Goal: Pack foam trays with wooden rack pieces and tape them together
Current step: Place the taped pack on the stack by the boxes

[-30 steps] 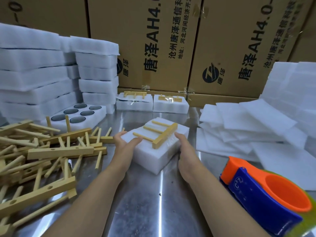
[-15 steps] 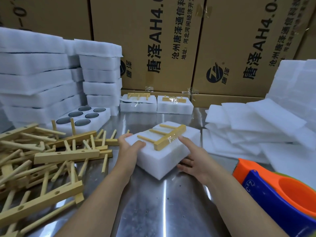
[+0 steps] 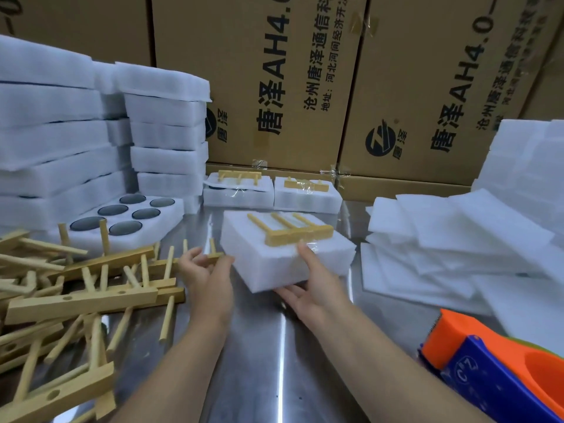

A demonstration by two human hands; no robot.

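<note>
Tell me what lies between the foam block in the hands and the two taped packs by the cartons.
Head view: only bare steel table between the held foam block and the taped packs.

cardboard boxes [image 3: 305, 87], steel table [image 3: 268, 361]
</note>
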